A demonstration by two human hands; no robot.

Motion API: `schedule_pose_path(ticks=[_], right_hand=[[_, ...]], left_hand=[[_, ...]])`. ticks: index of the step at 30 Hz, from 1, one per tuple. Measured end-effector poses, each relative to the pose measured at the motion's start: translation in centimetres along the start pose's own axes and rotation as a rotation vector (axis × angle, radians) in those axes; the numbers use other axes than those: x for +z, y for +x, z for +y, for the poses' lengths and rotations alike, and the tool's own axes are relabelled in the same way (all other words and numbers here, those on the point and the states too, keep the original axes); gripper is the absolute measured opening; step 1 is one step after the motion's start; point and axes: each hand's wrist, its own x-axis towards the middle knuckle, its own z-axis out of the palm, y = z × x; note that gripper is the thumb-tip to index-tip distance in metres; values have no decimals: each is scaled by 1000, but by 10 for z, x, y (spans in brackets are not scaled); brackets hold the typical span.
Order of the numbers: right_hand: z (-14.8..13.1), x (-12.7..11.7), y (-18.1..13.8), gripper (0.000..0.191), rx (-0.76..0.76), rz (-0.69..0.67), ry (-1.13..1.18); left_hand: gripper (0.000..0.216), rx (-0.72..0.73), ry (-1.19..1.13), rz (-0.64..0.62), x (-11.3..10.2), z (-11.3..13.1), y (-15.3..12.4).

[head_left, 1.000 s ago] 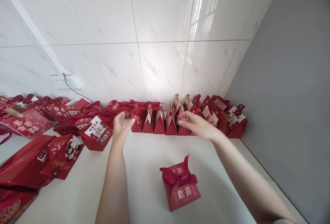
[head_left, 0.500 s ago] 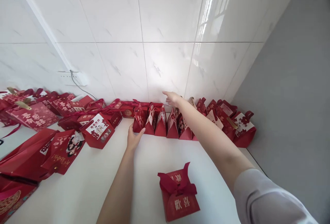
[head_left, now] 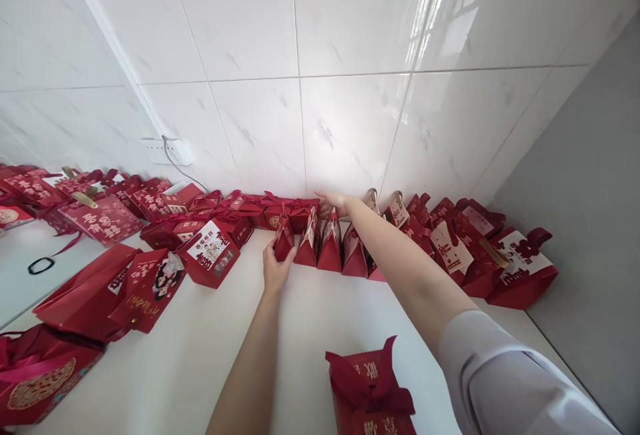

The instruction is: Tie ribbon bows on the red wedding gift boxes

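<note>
The red peaked box (head_left: 284, 240), folded card with smooth sides rising to a sharp ridge, stands at the left end of a row near the wall. The left hand (head_left: 276, 268) holds it in a narrow grip, thumb on one side and fingers on the other. Beside it stand three more peaked boxes (head_left: 330, 248) in plain sight, triangular on the near side, and at least one more is partly covered by the right forearm. The right hand (head_left: 333, 205) reaches behind their ridges; whether its fingers grip anything I cannot tell. Behind runs a line of ribbon-tied boxes (head_left: 273, 211). Nearer the wearer sits one ribboned box (head_left: 345, 395) with a floppy satin bow. All stand on a smooth white tabletop (head_left: 200, 335), below a glossy, grey-veined tiled wall (head_left: 250, 35) bearing one white socket strip (head_left: 155, 151) and one grey cable (head_left: 173, 160).
</note>
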Motion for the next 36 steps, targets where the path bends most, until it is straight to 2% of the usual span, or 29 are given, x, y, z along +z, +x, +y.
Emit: schedule_pose_path(ticks=[6,10,13,15,17,21,24,27,30,31,33,36], right_hand=[[-12,-7,-17,34,-178,146,-145],[-4,-20,-62,32,-408,340,-221],[32,-17,-108,44,-506,480,-253],[67,-7,-132,53,-571,620,-271],[103,7,-146,61,-574,685,-288],[165,35,-154,74,-493,577,-251],[185,48,-159,74,-471,533,-270],[168,45,-165,68,-558,616,-288],[117,26,-159,61,-701,665,-290],[95,17,-152,59,-687,633,-265],[53,1,-127,54,-469,545,-155],[4,-19,-77,51,-283,482,-146]], left_hand=[[63,-19,36,10,-1,1,4],[74,-51,98,-7,2,9,9],[71,-107,159,-7,3,13,13],[65,-145,191,-14,2,15,13],[60,-167,206,-34,-1,16,12],[57,-150,183,-84,-8,19,6],[56,-147,159,-86,-13,20,1],[55,-151,152,-59,-13,22,-4],[54,-157,157,9,-10,24,-9],[53,-161,159,39,-8,24,-10],[49,-168,161,104,-5,26,-13],[47,-152,146,221,-2,27,-15]])
